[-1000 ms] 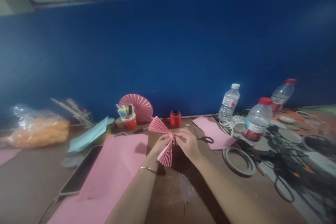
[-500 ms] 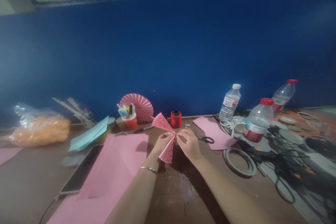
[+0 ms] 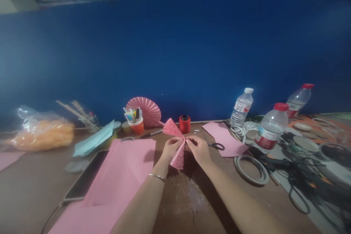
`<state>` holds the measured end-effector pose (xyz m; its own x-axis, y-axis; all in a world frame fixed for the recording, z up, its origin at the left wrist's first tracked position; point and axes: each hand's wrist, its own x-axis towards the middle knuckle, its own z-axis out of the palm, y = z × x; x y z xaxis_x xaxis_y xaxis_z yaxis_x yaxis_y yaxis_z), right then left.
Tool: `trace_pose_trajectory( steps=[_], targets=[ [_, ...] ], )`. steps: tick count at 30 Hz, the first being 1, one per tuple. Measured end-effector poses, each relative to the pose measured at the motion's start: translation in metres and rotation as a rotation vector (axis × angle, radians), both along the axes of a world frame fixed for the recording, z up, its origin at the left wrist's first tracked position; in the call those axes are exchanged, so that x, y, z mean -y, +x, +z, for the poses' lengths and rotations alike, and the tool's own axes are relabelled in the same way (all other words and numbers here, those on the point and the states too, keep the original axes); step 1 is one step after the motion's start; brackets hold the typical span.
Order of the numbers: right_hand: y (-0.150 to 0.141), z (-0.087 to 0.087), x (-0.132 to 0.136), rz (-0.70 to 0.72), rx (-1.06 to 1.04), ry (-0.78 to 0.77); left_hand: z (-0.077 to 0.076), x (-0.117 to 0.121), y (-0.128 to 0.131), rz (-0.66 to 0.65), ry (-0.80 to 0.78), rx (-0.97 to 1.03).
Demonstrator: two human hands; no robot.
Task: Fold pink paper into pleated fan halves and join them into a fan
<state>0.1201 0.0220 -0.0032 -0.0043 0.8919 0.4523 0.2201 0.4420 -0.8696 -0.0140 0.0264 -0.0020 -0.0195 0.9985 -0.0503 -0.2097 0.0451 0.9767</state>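
Note:
A pleated pink paper fan [image 3: 173, 128] with small dark spots is pinched at its middle and spreads out at both ends like a bow. My left hand [image 3: 172, 147] is closed on its narrow middle from the left. From the right, the fingertips of my right hand [image 3: 197, 148] are pinched at the same middle; any thread between them is too fine to make out. Just beyond the fan stands a spool of red thread [image 3: 184, 124]. Black-handled scissors [image 3: 217, 146] lie to the right of my right hand, partly on pink paper [image 3: 225, 140].
Pink sheets [image 3: 128, 168] lie on the left, overlapping a dark tablet [image 3: 87, 179]. A pen cup [image 3: 137, 127] stands before an opened pink fan [image 3: 149, 109]. Plastic bottles [image 3: 271, 128], a tape roll [image 3: 251, 170] and tangled cables [image 3: 297, 186] crowd the right. A blue partition [image 3: 175, 51] rises behind.
The fan has turned slightly, its lower end swinging right. My right-hand fingers have drawn in closer to its middle. The view has shifted a little.

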Motion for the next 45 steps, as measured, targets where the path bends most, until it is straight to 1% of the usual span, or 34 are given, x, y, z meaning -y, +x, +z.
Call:
trace_pose_trajectory(
  steps=[4,14,20,23,26,31,33,38,41,45],
  targets=[
    [0.0002,-0.0006,-0.0003,-0.012,0.002,-0.01,-0.0036,-0.0022,0.0016,0.016,0.004,0.011],
    [-0.0008,-0.0079,-0.0049,0.007,-0.029,-0.048,-0.0043,-0.0035,0.0015,0.032,0.019,-0.006],
    [-0.0003,-0.0069,-0.0027,0.013,-0.017,-0.061,-0.004,-0.0032,0.0004,0.069,0.032,-0.04],
    [-0.001,-0.0068,-0.0014,0.047,-0.019,-0.072,-0.0046,-0.0037,0.0002,0.094,0.043,-0.062],
    [-0.0019,-0.0081,-0.0021,0.056,0.044,-0.084,-0.006,-0.0032,0.0004,0.116,0.049,-0.083],
    [-0.0012,-0.0081,-0.0045,-0.036,0.202,-0.071,-0.006,0.0,0.0011,0.142,0.048,-0.125],
    [-0.0008,-0.007,-0.0037,-0.055,0.223,-0.057,-0.0056,0.0003,0.0009,0.157,0.048,-0.147],
    [-0.0019,-0.0054,0.0009,-0.05,0.267,-0.004,-0.0074,-0.0015,0.0003,0.198,0.05,-0.18],
    [-0.0021,-0.0056,0.0019,-0.054,0.296,0.02,-0.0087,-0.0022,0.0006,0.2,0.051,-0.187],
    [0.0,-0.0069,0.0003,-0.069,0.283,0.007,-0.0094,-0.0022,0.0,0.187,0.063,-0.193]
  ],
)
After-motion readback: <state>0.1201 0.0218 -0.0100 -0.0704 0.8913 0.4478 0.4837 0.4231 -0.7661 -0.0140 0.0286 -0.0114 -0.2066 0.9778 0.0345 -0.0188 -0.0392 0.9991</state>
